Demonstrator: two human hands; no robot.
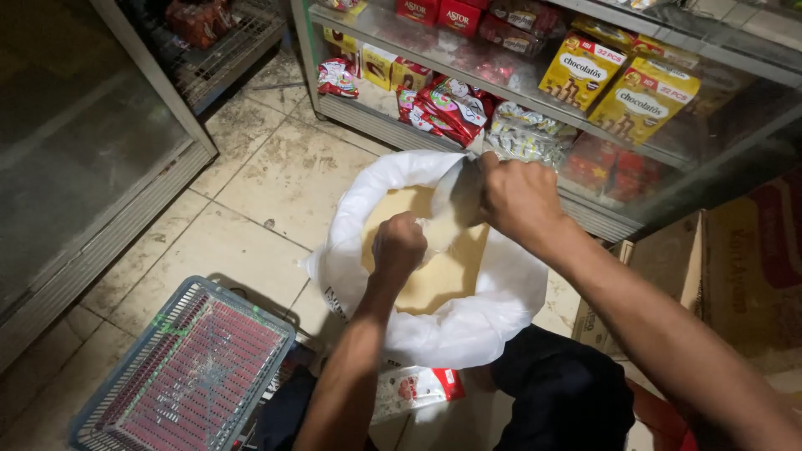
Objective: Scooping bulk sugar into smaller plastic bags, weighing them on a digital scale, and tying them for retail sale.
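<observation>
Both hands are clamping: left hand (398, 245) fisting a small clear bag, right hand (515, 196) gripping a metal scoop (458, 196), over the open white sack (468, 326) of pale grain, leaving bare tiled floor (276, 179) leftward.

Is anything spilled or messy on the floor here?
Nothing looks spilled. The grains stay inside the open white sack. One red and white packet lies on the floor below the sack, off the shelves. The floor tiles look stained.

left hand (399, 246) fisted over white sack (468, 326) | right hand (518, 196) gripping scoop (455, 196)
</observation>
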